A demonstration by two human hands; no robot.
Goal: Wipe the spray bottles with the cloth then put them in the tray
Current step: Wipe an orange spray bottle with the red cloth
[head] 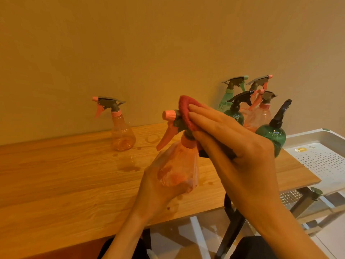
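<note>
Gripping a clear pink spray bottle round its body, the left hand holds it tilted above the wooden table; the right hand, fingers fairly straight and close together, presses a red cloth over the back of the bottle's grey spray head, the thumb tucked underneath out of sight; the pink nozzle and trigger stick out to the left of the cloth. Left of the held bottle and further back, one more pink bottle stands alone on the table near the wall. Right of the held bottle, behind the right hand, five bottles stand in a cluster: one pale green, two dark green with black heads, and two pink; that makes seven bottles counted, four pink and three green. Right of that cluster, past the table's end, sits one white perforated tray; no bottle shows in the part of it that is in view. Small wet marks dot the tabletop just left of the held bottle.
</note>
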